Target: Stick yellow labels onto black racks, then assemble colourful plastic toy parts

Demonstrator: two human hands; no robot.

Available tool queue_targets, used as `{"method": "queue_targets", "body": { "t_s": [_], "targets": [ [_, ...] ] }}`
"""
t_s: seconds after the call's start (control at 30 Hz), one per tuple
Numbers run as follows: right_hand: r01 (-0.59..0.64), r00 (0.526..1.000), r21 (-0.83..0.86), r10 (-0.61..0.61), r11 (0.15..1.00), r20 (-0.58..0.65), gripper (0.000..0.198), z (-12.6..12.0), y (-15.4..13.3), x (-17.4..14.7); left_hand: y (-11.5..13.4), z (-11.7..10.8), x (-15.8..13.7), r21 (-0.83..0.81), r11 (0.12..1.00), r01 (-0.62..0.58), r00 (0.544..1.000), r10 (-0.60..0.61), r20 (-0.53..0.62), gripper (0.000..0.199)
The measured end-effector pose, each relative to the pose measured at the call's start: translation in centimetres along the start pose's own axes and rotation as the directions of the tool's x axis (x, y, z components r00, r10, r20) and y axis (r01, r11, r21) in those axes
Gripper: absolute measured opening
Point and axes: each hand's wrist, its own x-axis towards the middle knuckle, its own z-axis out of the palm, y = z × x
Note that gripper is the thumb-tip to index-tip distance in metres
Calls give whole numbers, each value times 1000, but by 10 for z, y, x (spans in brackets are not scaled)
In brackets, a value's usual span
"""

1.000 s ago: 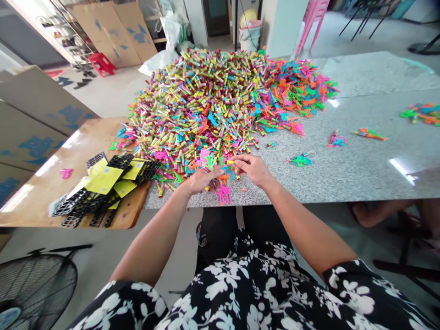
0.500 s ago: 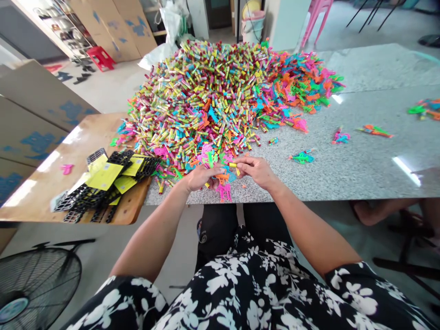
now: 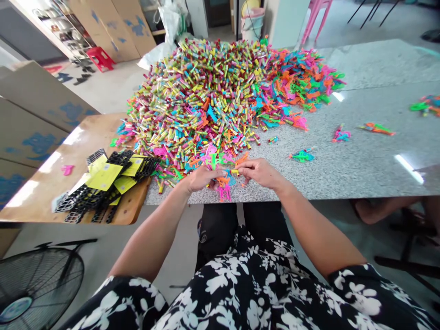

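Observation:
My left hand (image 3: 202, 178) is closed around a bunch of colourful plastic toy pieces (image 3: 225, 190), pink, orange and blue ones poking out past the fingers. Across from it, my right hand (image 3: 259, 173) pinches a small yellow tube (image 3: 234, 172) between thumb and fingertips, close to the bunch. An orange plastic piece (image 3: 242, 158) shows just above the right fingertips; whether they grip it too I cannot tell. Right behind both hands rises a big heap of small yellow-and-red tubes (image 3: 195, 101), with green and pink toy pieces (image 3: 213, 159) at its near edge.
Bright plastic toys (image 3: 302, 82) are heaped at the back right of the speckled stone table (image 3: 364, 169). Several small toy bundles (image 3: 302, 156) lie to the right. Black plastic racks with yellow cards (image 3: 106, 176) cover part of the wooden table (image 3: 82, 133). A fan (image 3: 37, 284) stands lower left.
The yellow tube in my right hand has come down slightly, nearer the left hand's bunch. An orange piece now shows above my right fingertips. My left hand has barely moved.

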Motion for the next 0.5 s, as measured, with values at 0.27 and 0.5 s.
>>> {"method": "queue_targets", "body": {
  "t_s": [0.27, 0.5],
  "targets": [
    [-193, 981, 81, 193, 978, 7, 26, -40, 6, -12, -4, 28, 12, -108, 983, 150, 988, -146, 42, 55],
    [261, 504, 441, 269, 859, -821, 26, -96, 51, -4, -5, 1, 12, -101, 962, 252, 963, -238, 129, 58]
  ]
}}
